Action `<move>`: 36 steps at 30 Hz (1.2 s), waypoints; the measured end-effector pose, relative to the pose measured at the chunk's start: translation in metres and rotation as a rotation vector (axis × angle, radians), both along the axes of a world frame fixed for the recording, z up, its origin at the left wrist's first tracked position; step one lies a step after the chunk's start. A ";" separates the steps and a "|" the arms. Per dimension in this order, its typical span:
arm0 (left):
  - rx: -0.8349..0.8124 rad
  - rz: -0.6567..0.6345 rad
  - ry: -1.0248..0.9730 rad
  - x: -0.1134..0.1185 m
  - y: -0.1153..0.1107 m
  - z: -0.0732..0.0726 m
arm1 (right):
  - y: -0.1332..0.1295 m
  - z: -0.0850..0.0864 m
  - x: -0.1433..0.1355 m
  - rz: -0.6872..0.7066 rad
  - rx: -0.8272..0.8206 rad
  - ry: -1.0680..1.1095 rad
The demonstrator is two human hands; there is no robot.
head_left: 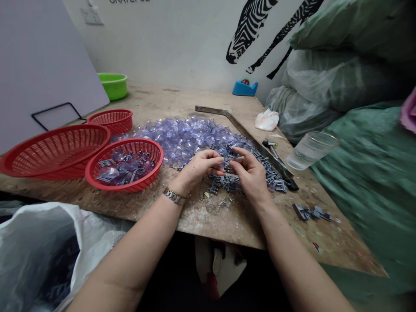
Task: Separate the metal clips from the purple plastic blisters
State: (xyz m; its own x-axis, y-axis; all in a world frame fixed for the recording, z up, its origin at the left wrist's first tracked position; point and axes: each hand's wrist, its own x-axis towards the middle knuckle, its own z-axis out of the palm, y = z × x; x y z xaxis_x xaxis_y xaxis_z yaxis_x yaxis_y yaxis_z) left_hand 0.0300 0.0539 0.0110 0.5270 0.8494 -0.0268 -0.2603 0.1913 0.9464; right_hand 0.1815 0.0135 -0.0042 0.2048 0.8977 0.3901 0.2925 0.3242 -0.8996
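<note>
My left hand [206, 164] and my right hand [249, 172] face each other at the table's front edge, thumbs and fingers closed in pinches. A small piece, perhaps clear plastic, shows at the left fingertips; what the right fingers grip is too small to make out. Right below and behind them lies a pile of small grey plastic parts [224, 184]. Beyond spreads a heap of clear, purple-tinted plastic pieces [185, 134]. To the left of my hands, a red basket [152, 177] holds clear pieces and grey parts mixed together.
Two more red baskets, one large [55, 151] and one small [110, 119], stand at the left, with a green basin [113, 86] behind. A bent metal bar [240, 128] borders the heap. A drinking glass [310, 151] tilts near green sacks [367, 164]. A white bag [87, 234] hangs open below left.
</note>
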 end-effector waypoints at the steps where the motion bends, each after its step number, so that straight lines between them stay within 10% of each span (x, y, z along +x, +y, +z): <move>1: -0.009 -0.005 -0.004 0.000 0.000 0.000 | -0.001 0.000 0.000 0.002 0.011 -0.033; 19: -0.049 0.010 -0.053 -0.002 0.002 -0.002 | -0.002 0.000 0.009 0.010 0.071 -0.322; 36: 0.671 0.243 0.203 0.005 0.010 -0.016 | 0.001 0.009 0.006 -0.055 -0.042 0.160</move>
State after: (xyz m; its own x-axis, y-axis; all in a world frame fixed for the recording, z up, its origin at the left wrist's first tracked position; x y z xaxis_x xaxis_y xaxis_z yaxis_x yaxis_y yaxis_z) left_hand 0.0351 0.0640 -0.0055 0.3617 0.8097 0.4621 -0.0292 -0.4856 0.8737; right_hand 0.1880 0.0145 0.0048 0.3108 0.8982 0.3110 0.1609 0.2728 -0.9485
